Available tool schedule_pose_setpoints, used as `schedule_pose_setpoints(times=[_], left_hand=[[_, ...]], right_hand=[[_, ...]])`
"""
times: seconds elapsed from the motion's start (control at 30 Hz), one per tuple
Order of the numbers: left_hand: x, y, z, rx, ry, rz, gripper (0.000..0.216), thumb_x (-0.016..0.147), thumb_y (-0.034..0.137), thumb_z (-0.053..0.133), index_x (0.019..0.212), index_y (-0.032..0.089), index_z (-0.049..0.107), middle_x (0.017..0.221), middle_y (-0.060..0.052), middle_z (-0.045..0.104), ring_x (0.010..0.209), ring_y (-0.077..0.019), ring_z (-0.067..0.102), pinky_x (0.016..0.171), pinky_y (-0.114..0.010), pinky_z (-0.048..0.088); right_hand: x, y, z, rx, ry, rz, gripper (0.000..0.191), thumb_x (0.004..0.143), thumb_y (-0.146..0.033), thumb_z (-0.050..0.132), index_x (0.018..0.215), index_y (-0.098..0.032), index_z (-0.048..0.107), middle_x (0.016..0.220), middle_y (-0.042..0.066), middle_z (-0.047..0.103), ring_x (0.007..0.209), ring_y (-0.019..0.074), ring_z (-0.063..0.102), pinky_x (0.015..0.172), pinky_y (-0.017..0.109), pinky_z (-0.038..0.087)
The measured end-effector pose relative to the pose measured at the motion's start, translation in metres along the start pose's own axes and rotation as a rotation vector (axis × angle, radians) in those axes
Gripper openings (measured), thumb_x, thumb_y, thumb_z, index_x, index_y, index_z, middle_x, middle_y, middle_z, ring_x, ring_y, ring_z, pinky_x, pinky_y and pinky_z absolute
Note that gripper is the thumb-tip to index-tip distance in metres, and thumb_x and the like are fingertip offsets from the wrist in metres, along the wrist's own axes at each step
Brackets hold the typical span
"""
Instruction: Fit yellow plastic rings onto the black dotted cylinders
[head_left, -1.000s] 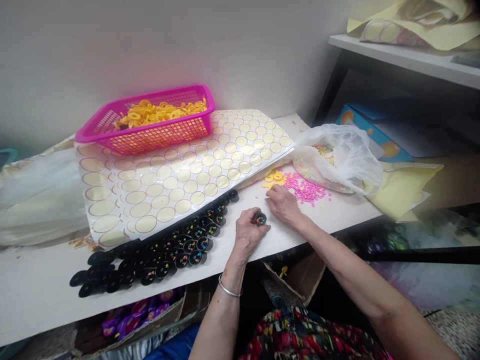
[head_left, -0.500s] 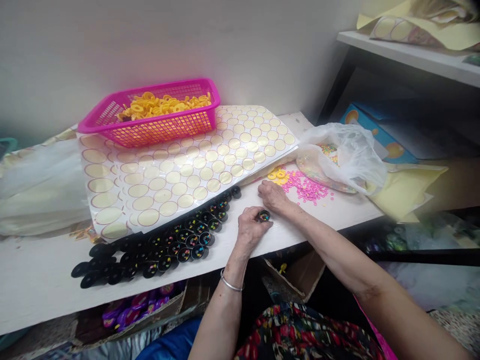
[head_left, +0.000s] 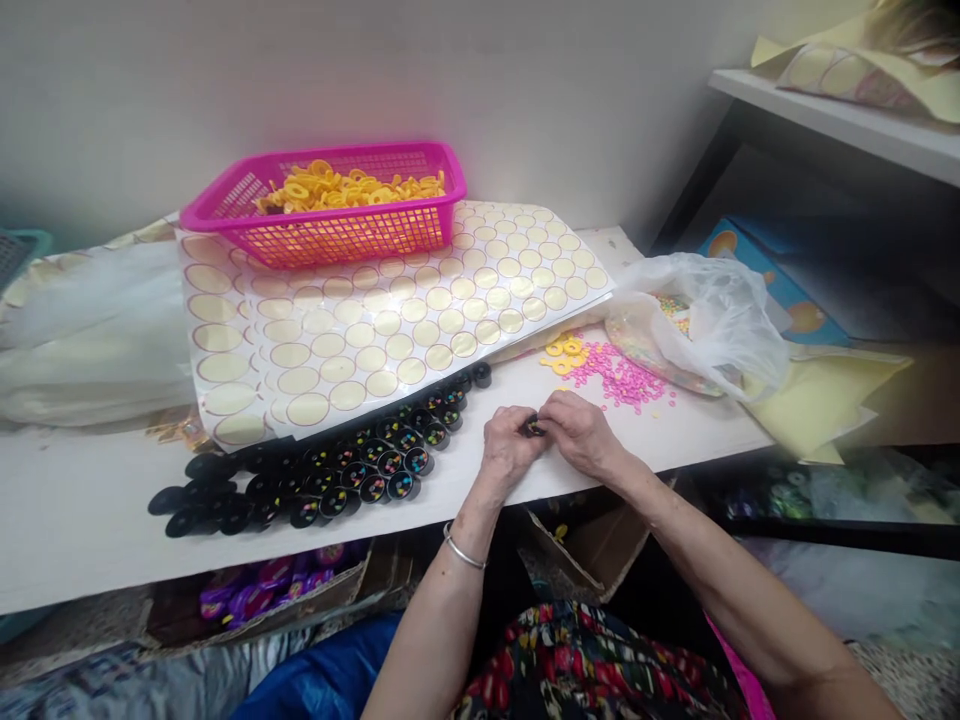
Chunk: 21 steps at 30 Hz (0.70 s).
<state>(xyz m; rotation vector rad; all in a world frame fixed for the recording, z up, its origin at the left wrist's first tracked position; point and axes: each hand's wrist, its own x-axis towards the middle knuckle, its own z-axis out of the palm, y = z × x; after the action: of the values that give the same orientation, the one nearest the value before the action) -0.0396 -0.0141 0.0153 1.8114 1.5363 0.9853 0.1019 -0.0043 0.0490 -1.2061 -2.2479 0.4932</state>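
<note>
— Can you read any writing on your bench?

— No, none. The round stickers on the sticker sheet (head_left: 390, 320) in front of you are plain, each with only a thin ring around it.

— And the blue box (head_left: 787, 300) on your right?

— It has orange shapes printed on it, but no letters you can make out. The black cap (head_left: 534, 428) you are pinching is too small to show any mark.

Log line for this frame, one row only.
left hand: pinches black cap | right hand: touches same cap | nearby: cap rows, pink beads
</note>
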Motion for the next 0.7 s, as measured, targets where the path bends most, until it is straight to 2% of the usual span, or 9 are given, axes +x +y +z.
schedule_pose_setpoints(times=[0.13, 0.3, 0.4, 0.47, 0.53, 0.6, 0.7], left_hand=[[0.000, 0.001, -0.001, 0.007, -0.025, 0.009, 0.008, 0.062, 0.019, 0.063, 0.070, 0.021, 0.064, 0.071, 0.002, 0.065, 0.073, -0.0145, 0.053, 0.071, -0.027, 0.042], [-0.001, 0.000, 0.000, -0.026, 0.021, 0.022, 0.006, 0.062, 0.019, 0.064, 0.068, 0.021, 0.064, 0.069, 0.002, 0.064, 0.070, -0.0136, 0.052, 0.069, -0.026, 0.041], [0.000, -0.002, 0.002, -0.009, 0.017, 0.011, 0.002, 0.063, 0.021, 0.064, 0.064, 0.021, 0.063, 0.066, 0.002, 0.062, 0.069, -0.0136, 0.051, 0.068, -0.026, 0.041], [0.000, -0.003, 0.003, -0.001, 0.007, -0.004, 0.005, 0.062, 0.020, 0.064, 0.067, 0.021, 0.064, 0.068, 0.002, 0.063, 0.070, -0.0136, 0.052, 0.070, -0.026, 0.042], [0.000, -0.004, 0.003, -0.006, 0.001, -0.006, 0.012, 0.061, 0.019, 0.065, 0.072, 0.022, 0.065, 0.072, 0.002, 0.064, 0.072, -0.0138, 0.053, 0.071, -0.026, 0.042], [0.001, -0.004, 0.003, -0.016, 0.002, -0.005, 0.016, 0.059, 0.019, 0.066, 0.075, 0.022, 0.065, 0.075, 0.001, 0.064, 0.074, -0.0142, 0.053, 0.072, -0.026, 0.043], [0.001, -0.003, 0.003, -0.021, 0.008, -0.026, 0.021, 0.055, 0.017, 0.069, 0.076, 0.021, 0.065, 0.077, 0.001, 0.064, 0.076, -0.0151, 0.053, 0.071, -0.027, 0.043]], right_hand=[[0.005, -0.002, 0.001, -0.173, -0.077, -0.031, 0.023, 0.086, -0.017, 0.042, 0.076, -0.016, 0.062, 0.074, 0.005, 0.053, 0.073, 0.0162, 0.045, 0.068, 0.028, 0.035], [0.009, -0.010, -0.002, -0.344, -0.178, -0.119, 0.025, 0.084, -0.011, 0.040, 0.081, -0.013, 0.064, 0.072, 0.007, 0.053, 0.072, 0.0174, 0.043, 0.066, 0.030, 0.032], [0.012, -0.011, -0.004, -0.313, -0.216, -0.123, 0.025, 0.084, -0.010, 0.040, 0.082, -0.014, 0.064, 0.072, 0.006, 0.052, 0.072, 0.0171, 0.043, 0.067, 0.030, 0.032], [0.013, -0.009, -0.008, -0.187, -0.225, -0.088, 0.023, 0.084, -0.013, 0.041, 0.080, -0.015, 0.064, 0.071, 0.004, 0.052, 0.071, 0.0158, 0.045, 0.066, 0.028, 0.034], [0.010, -0.003, -0.013, 0.008, -0.166, -0.036, 0.018, 0.084, -0.018, 0.045, 0.080, -0.017, 0.063, 0.073, 0.003, 0.053, 0.071, 0.0144, 0.048, 0.067, 0.026, 0.037], [0.002, 0.004, -0.018, 0.149, -0.007, 0.062, 0.013, 0.083, -0.023, 0.049, 0.081, -0.018, 0.061, 0.076, 0.003, 0.054, 0.073, 0.0143, 0.050, 0.068, 0.026, 0.039], [-0.016, 0.016, -0.020, 0.119, 0.207, 0.263, 0.013, 0.083, -0.027, 0.049, 0.079, -0.018, 0.059, 0.076, 0.004, 0.055, 0.074, 0.0162, 0.052, 0.070, 0.028, 0.041]])
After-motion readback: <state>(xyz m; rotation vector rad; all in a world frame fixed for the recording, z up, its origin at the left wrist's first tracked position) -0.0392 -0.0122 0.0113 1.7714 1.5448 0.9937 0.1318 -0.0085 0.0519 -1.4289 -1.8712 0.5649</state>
